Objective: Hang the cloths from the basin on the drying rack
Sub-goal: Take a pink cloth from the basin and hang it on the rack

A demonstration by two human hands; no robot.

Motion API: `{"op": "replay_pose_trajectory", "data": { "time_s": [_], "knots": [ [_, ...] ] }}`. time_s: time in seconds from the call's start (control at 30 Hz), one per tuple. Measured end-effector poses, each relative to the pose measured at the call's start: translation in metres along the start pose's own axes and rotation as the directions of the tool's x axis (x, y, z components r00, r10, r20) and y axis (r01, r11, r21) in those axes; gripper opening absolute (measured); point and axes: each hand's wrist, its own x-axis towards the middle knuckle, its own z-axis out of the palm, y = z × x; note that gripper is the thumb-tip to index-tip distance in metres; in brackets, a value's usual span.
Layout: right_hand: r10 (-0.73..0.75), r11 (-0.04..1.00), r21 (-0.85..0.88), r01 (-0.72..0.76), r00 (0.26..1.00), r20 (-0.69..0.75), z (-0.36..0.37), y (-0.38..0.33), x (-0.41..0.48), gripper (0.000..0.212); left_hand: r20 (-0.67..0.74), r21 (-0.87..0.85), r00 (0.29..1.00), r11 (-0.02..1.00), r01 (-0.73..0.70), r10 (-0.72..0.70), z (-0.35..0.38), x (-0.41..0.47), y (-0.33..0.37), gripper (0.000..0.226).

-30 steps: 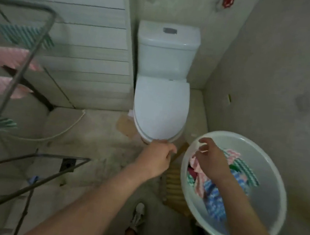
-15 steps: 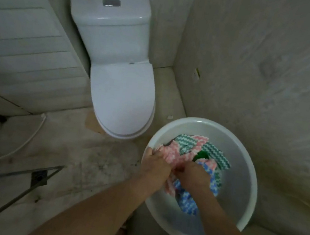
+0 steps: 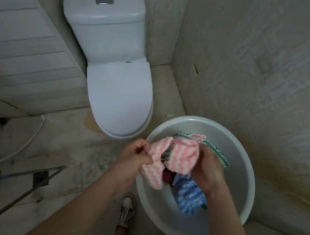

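Observation:
A white round basin [image 3: 241,166] stands on the floor at the lower right. Both hands hold a pink-and-white striped cloth [image 3: 176,158] just above the basin's left rim. My left hand [image 3: 136,154] pinches its left end and my right hand [image 3: 207,167] grips its right side. Under it in the basin lie a blue-and-white cloth [image 3: 189,196], a green-and-white cloth [image 3: 217,153] and something dark red [image 3: 167,177]. Of the drying rack only the grey base bars [image 3: 26,191] show at the lower left.
A white toilet [image 3: 116,74] with its lid down stands just behind the basin. The rough wall [image 3: 261,71] runs close along the right. A floor drain [image 3: 41,177] and a white hose [image 3: 21,146] lie to the left. My shoe [image 3: 127,212] is beside the basin.
The view swung right and down, away from the rack. Both hands went into the basin, took hold of the pink cloth and lifted it above the other cloths.

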Motion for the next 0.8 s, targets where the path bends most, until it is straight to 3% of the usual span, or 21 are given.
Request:
{"op": "replay_pose_trajectory", "data": {
  "time_s": [0.17,0.27,0.37,0.5,0.6,0.7,0.8],
  "knots": [
    [-0.020,0.977,0.212,-0.014,0.987,0.160,0.021,0.000,-0.032,0.039,0.002,-0.283,1.000,0.959,0.011,-0.011,-0.004,-0.020,0.017,0.033],
    [-0.025,0.998,0.060,0.006,0.948,0.319,0.052,-0.001,-0.058,0.050,0.012,-0.395,1.000,0.918,-0.020,0.027,-0.008,-0.038,0.031,0.030],
    [-0.074,0.950,-0.231,0.208,0.872,0.483,0.081,0.003,-0.077,0.052,-0.062,-0.303,0.991,0.944,-0.133,0.120,-0.019,-0.060,0.044,0.032],
    [-0.170,0.861,-0.304,0.408,0.794,0.583,0.116,0.014,-0.100,0.031,-0.209,-0.169,0.954,0.953,-0.251,0.214,-0.040,-0.096,0.063,0.019],
    [-0.173,0.898,-0.225,0.379,0.773,0.611,0.141,0.026,-0.121,0.022,-0.214,-0.245,0.952,0.931,-0.269,0.219,-0.065,-0.128,0.072,0.022],
    [-0.059,0.947,-0.194,0.254,0.735,0.675,0.161,0.042,-0.146,0.022,-0.205,-0.319,0.965,0.921,-0.224,0.164,-0.101,-0.170,0.070,0.031],
    [0.025,0.908,-0.281,0.310,0.631,0.775,0.178,0.057,-0.168,0.031,-0.236,-0.092,0.945,0.963,-0.253,0.226,-0.132,-0.214,0.058,0.024]
  ]
}}
